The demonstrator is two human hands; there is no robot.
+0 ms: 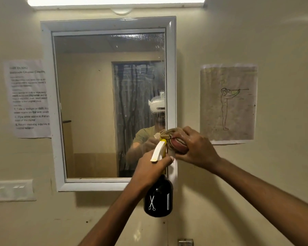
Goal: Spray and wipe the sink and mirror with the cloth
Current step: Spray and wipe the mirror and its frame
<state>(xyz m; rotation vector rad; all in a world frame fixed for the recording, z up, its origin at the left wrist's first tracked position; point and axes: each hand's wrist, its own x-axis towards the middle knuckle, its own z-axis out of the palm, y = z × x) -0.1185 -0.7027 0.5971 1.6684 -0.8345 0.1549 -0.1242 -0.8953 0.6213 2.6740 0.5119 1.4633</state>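
A white-framed mirror (96, 103) hangs on the wall ahead, its right half streaked with wet runs. My left hand (150, 170) grips the neck of a black spray bottle (158, 197) with a white and yellow trigger head, held upright in front of the mirror's lower right corner. My right hand (194, 148) holds a bunched brown and red cloth (172, 140) against the mirror's right frame edge, just above the bottle's nozzle. The sink is out of view.
A printed instruction sheet (29, 98) is taped left of the mirror and a drawing sheet (228, 103) right of it. A white switch panel (11, 190) sits lower left. A metal fitting (185, 242) pokes up at the bottom edge. A tube light (114, 1) runs above.
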